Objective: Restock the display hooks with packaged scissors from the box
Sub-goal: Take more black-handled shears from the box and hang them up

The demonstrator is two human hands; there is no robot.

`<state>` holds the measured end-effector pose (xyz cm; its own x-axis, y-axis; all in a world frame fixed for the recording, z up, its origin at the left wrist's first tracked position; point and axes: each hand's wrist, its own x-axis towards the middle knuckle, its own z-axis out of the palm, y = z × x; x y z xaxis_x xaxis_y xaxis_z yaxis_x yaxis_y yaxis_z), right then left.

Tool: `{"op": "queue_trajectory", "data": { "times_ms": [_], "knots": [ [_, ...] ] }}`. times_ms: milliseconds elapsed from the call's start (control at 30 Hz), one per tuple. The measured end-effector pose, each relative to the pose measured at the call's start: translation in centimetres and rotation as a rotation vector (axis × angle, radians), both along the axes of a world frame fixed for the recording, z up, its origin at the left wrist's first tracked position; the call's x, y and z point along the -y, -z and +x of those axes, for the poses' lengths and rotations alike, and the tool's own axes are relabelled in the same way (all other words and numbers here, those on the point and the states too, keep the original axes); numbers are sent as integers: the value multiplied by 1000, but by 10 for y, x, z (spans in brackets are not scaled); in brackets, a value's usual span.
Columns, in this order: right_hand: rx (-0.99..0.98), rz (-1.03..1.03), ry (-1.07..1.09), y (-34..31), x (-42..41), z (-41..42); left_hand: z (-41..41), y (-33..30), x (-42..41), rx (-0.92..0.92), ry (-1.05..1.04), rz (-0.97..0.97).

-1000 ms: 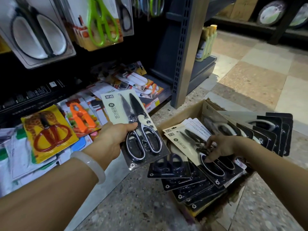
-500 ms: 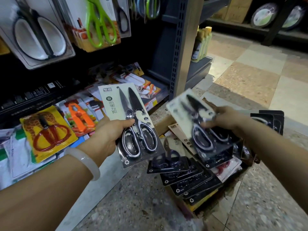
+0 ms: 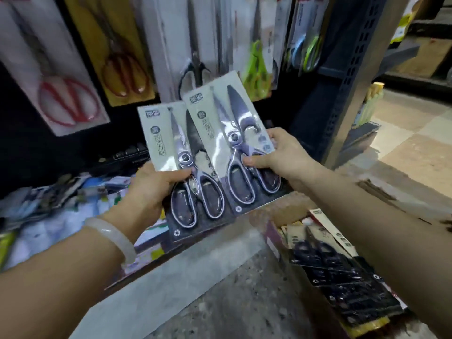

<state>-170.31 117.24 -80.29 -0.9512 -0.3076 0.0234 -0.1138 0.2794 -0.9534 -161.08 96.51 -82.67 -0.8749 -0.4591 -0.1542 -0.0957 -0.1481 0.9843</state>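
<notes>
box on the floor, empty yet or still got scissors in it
Not empty: the box holds a fanned stack of packaged scissors.

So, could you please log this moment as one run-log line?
left hand: holds scissors pack | right hand: holds second scissors pack | packs: side by side, overlapping, below hanging packs | box: holds more

Two carded steel scissors packs point(image 3: 179, 167) point(image 3: 234, 143) stand upright, overlapping; more lie in the box point(image 3: 291, 211).
</notes>
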Motion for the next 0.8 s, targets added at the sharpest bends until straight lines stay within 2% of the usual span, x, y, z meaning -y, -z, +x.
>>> {"op": "queue_trajectory", "data": {
  "times_ms": [167, 533, 633, 800],
  "knots": [
    [-26, -95, -146, -10, 100, 50, 81, -23, 83, -48, -139, -19],
    [75, -184, -481, -32, 294, 202, 291, -55, 235, -107, -458, -116],
    [124, -235, -552, -41, 339, 241, 335, -62, 271, -127, -514, -123],
    [75, -277, -619, -48, 399, 287, 388, -66, 317, -156, -585, -135]
  ]
}}
